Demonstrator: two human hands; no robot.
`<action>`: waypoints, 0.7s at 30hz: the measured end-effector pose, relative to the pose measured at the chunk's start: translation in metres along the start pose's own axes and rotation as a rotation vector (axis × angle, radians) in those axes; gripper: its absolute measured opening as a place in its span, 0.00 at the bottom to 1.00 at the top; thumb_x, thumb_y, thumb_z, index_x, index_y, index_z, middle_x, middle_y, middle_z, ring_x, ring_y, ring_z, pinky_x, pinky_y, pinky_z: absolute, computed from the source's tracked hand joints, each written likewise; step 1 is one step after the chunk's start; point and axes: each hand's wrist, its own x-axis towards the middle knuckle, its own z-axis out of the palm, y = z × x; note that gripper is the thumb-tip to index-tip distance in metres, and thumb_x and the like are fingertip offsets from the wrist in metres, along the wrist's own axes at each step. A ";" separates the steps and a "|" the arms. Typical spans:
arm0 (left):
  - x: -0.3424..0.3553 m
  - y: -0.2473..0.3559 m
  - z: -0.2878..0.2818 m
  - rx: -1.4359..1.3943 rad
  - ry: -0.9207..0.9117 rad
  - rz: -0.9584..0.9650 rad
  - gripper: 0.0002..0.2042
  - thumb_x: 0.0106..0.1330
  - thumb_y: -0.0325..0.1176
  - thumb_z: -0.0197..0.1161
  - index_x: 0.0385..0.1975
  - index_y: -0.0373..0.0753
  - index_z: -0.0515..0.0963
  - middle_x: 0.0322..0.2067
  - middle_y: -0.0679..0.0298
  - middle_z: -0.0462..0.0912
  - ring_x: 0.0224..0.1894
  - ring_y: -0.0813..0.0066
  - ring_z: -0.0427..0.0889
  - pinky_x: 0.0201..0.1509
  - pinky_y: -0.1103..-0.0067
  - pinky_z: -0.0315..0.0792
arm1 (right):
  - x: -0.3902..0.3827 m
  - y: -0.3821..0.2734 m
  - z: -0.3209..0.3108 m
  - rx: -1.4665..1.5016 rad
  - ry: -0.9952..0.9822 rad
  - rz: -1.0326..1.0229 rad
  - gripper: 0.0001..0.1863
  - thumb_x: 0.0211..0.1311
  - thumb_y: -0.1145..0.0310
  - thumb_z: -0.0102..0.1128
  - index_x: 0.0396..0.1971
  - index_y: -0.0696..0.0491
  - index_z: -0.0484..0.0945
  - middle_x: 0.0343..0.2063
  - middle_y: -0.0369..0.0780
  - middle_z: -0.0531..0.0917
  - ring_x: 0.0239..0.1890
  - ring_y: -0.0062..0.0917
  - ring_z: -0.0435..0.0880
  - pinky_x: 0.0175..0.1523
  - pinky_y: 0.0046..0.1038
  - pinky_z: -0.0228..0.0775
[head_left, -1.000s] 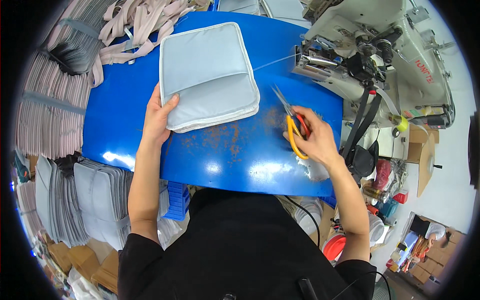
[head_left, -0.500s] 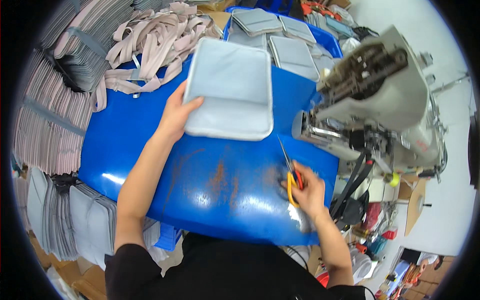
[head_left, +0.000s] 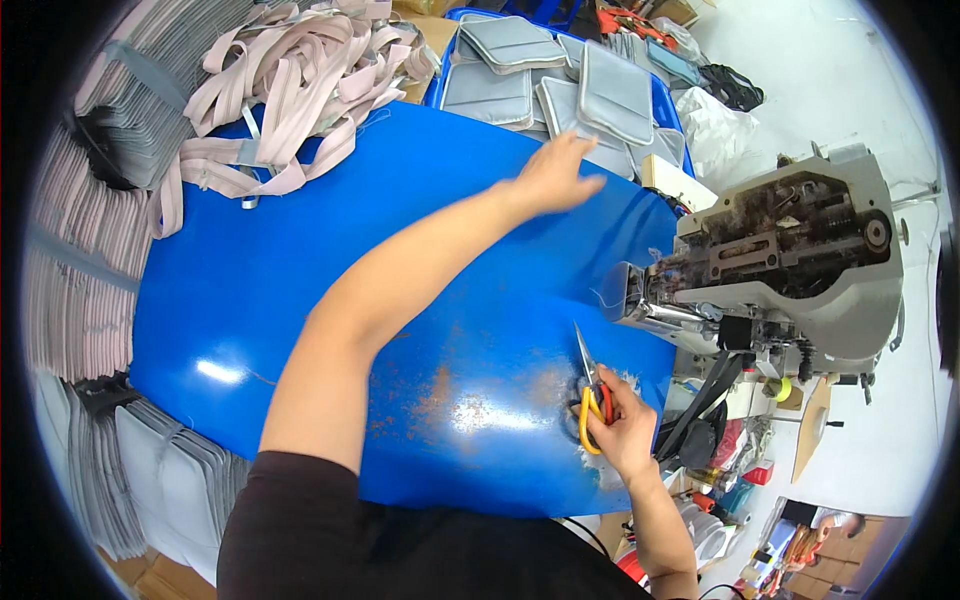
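I saw the left of two fisheye cameras on the head of the person (head_left: 440, 550) look down and forward from close above the blue table (head_left: 250, 300), taking in left hand (head_left: 558, 178), right hand (head_left: 625, 428) and, rightward, sewing machine (head_left: 830, 315).

I'm in a sewing workshop, by every sign around me. An industrial sewing machine (head_left: 790, 250), its mechanism exposed, stands at the right of my blue worktable (head_left: 240, 290), with fine thread (head_left: 604, 302) loose at its end. The tabletop is scuffed into brown patches (head_left: 435, 395) near my right hand (head_left: 625, 432), which grips scissors (head_left: 593, 392). Pale pink zipper tape (head_left: 290, 100) lies heaped at the far left; beside it, banded stacks of fabric panels (head_left: 85, 290) rise high. Past the far edge, a blue bin (head_left: 664, 105) is piled with grey padded pouches (head_left: 615, 93), many alike, as in batch work.
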 end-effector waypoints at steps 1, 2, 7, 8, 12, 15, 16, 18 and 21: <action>-0.033 0.008 -0.006 0.067 -0.061 0.051 0.31 0.65 0.44 0.72 0.66 0.35 0.75 0.69 0.41 0.71 0.73 0.42 0.67 0.78 0.59 0.61 | -0.001 0.000 0.000 -0.012 -0.001 0.021 0.34 0.50 0.68 0.81 0.61 0.53 0.81 0.45 0.47 0.90 0.39 0.35 0.91 0.46 0.31 0.83; -0.062 0.007 -0.021 0.159 -0.073 0.164 0.28 0.66 0.41 0.71 0.64 0.36 0.77 0.68 0.42 0.73 0.73 0.43 0.68 0.78 0.59 0.62 | 0.003 -0.002 0.000 -0.020 -0.007 0.027 0.34 0.51 0.67 0.81 0.61 0.52 0.81 0.44 0.47 0.90 0.38 0.36 0.91 0.45 0.31 0.82; -0.157 0.019 -0.103 0.295 -0.275 0.280 0.19 0.68 0.36 0.69 0.57 0.38 0.81 0.66 0.47 0.76 0.73 0.48 0.69 0.78 0.58 0.63 | 0.016 -0.005 -0.002 -0.099 0.041 -0.014 0.33 0.56 0.68 0.76 0.63 0.55 0.76 0.35 0.44 0.87 0.29 0.37 0.87 0.37 0.35 0.80; -0.172 0.024 -0.120 0.306 -0.311 0.277 0.19 0.68 0.36 0.69 0.56 0.38 0.82 0.66 0.48 0.76 0.73 0.49 0.70 0.77 0.59 0.64 | 0.016 -0.012 -0.003 -0.089 0.042 0.007 0.32 0.56 0.69 0.75 0.63 0.56 0.75 0.34 0.44 0.86 0.29 0.37 0.86 0.37 0.35 0.79; -0.212 0.036 -0.202 0.466 -0.185 0.168 0.11 0.66 0.34 0.70 0.45 0.40 0.86 0.53 0.55 0.86 0.57 0.58 0.84 0.61 0.63 0.78 | 0.017 -0.022 -0.006 -0.086 0.106 -0.133 0.31 0.57 0.75 0.72 0.63 0.57 0.76 0.43 0.47 0.82 0.44 0.40 0.85 0.49 0.36 0.78; -0.224 0.016 -0.265 0.639 0.250 0.099 0.05 0.65 0.31 0.70 0.38 0.41 0.87 0.41 0.58 0.88 0.40 0.64 0.88 0.43 0.67 0.81 | 0.015 -0.027 0.000 -0.169 0.111 -0.295 0.30 0.56 0.75 0.73 0.62 0.56 0.79 0.46 0.47 0.81 0.48 0.40 0.83 0.53 0.36 0.78; -0.225 0.007 -0.283 0.634 0.421 0.002 0.05 0.64 0.31 0.70 0.37 0.42 0.87 0.39 0.58 0.87 0.38 0.64 0.88 0.41 0.68 0.80 | 0.012 -0.025 0.002 -0.134 0.107 -0.295 0.29 0.56 0.75 0.74 0.60 0.55 0.81 0.47 0.47 0.81 0.50 0.41 0.83 0.55 0.37 0.77; -0.221 -0.014 -0.322 0.659 0.661 -0.176 0.06 0.63 0.33 0.71 0.37 0.42 0.87 0.39 0.60 0.85 0.37 0.63 0.86 0.41 0.67 0.79 | 0.008 -0.023 0.001 -0.113 0.111 -0.288 0.29 0.55 0.75 0.74 0.60 0.55 0.82 0.47 0.47 0.81 0.50 0.40 0.83 0.55 0.37 0.77; -0.202 -0.019 -0.339 0.806 0.656 -0.268 0.10 0.62 0.39 0.73 0.38 0.42 0.87 0.44 0.61 0.84 0.39 0.60 0.87 0.44 0.65 0.79 | 0.004 -0.019 -0.004 -0.104 0.122 -0.296 0.28 0.55 0.74 0.74 0.59 0.55 0.82 0.46 0.46 0.81 0.49 0.40 0.82 0.56 0.38 0.77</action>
